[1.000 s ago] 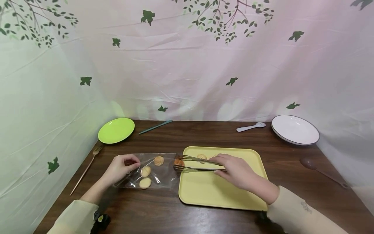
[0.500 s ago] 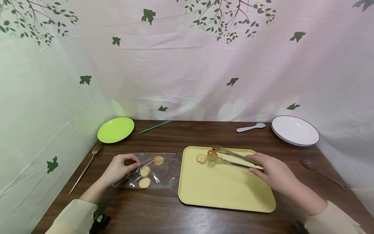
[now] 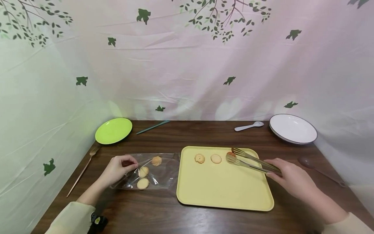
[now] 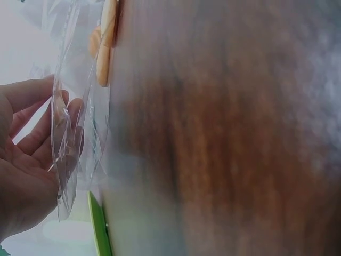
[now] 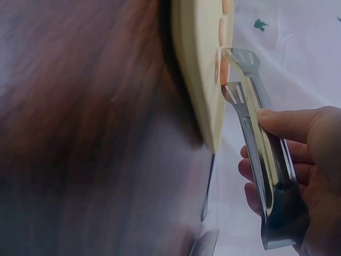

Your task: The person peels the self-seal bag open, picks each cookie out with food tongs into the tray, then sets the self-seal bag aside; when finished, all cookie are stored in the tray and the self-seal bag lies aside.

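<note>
My left hand pinches the edge of a clear plastic bag lying left of the tray; in the left wrist view the film sits between thumb and fingers. Inside the bag are a swirled cookie and two plain round ones. Metal serving tongs are gripped in my right hand, their slotted ends on either side of a reddish-brown cookie at the yellow tray's far side. Left of it on the tray lie a pale oval cookie and a ridged ring-shaped cookie.
A green plate and a copper fork lie at the left, a teal knife behind the bag. At the right are a white spoon, a white dish and a dark ladle-like spoon.
The tongs have carried the reddish-brown cookie from the bag's mouth rightward over the tray to the right of the oval cookie. My left hand has stayed on the bag.
</note>
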A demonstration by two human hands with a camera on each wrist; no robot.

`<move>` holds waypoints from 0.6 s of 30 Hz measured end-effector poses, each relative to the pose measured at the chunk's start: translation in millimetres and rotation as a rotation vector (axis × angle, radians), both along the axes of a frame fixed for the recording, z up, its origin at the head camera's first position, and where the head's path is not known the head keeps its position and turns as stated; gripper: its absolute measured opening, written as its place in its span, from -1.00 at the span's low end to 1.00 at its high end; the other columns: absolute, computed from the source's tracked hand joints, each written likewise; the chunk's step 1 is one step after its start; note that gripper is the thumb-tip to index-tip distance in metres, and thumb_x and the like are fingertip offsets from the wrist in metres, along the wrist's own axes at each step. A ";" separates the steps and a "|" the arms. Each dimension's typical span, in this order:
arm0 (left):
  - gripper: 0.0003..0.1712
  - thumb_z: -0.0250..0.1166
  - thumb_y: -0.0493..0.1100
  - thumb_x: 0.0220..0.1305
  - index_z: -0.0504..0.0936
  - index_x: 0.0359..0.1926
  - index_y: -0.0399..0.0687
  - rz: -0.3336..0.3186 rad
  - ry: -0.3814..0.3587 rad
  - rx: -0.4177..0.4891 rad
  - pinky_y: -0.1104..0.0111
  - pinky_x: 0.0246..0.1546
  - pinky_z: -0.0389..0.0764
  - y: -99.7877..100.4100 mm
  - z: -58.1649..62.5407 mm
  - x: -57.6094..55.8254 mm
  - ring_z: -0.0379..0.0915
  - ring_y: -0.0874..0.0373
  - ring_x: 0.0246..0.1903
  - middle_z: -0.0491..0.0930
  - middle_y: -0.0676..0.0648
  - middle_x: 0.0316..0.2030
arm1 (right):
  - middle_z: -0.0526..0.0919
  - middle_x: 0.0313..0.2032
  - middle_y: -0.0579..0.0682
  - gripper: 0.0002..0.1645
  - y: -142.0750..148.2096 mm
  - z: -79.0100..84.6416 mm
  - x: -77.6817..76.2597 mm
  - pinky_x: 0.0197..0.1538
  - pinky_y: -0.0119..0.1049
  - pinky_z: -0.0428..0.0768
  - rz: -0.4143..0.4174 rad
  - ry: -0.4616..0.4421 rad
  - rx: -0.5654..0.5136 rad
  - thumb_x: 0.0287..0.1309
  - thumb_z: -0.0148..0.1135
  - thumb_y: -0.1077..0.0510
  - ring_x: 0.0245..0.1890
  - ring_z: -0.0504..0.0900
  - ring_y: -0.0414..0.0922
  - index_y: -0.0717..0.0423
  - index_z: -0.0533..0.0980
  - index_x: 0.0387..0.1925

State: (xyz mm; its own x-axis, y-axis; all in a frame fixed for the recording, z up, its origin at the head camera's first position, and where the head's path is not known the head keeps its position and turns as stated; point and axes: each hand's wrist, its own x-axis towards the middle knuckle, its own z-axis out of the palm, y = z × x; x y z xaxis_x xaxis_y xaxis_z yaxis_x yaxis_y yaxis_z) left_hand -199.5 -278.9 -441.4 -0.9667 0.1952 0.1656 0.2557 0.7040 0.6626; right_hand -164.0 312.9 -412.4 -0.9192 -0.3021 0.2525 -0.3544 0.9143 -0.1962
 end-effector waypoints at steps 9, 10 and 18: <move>-0.89 0.40 -0.07 0.12 0.69 -0.37 0.02 0.000 -0.001 0.000 0.44 -0.35 0.50 -0.4 -0.6 -0.1 0.51 0.28 -0.37 0.62 0.17 -0.40 | 0.69 -0.16 -0.07 -0.46 6.0 0.3 3.0 -0.31 -0.04 0.54 0.014 0.036 -0.027 -0.07 0.46 0.05 -0.21 0.66 -0.02 0.02 0.55 0.02; -0.87 0.40 -0.06 0.12 0.69 -0.37 0.01 -0.001 -0.001 0.000 0.44 -0.34 0.50 -0.6 -0.7 -0.1 0.51 0.29 -0.37 0.62 0.17 -0.40 | 0.69 -0.18 -0.08 -0.45 4.8 1.7 3.0 -0.31 -0.06 0.55 0.019 0.050 -0.033 -0.09 0.47 0.05 -0.21 0.66 -0.03 0.02 0.55 0.01; -0.93 0.40 -0.12 0.12 0.69 -0.37 0.02 0.004 -0.021 0.018 0.43 -0.36 0.51 -1.7 0.0 -1.1 0.52 0.27 -0.38 0.63 0.14 -0.39 | 0.69 -0.18 -0.14 -0.51 -29.5 11.1 2.8 -0.25 -0.17 0.54 0.108 0.147 -0.102 -0.10 0.48 0.13 -0.23 0.66 -0.13 -0.04 0.58 -0.03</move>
State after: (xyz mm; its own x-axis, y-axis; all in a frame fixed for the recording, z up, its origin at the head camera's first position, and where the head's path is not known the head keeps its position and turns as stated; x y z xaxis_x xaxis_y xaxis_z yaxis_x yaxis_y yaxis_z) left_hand -200.6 -280.7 -441.4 -0.9708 0.1881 0.1488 0.2385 0.6927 0.6806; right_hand -161.1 283.4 -401.4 -0.8340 -0.3626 0.4160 -0.4807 0.8475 -0.2251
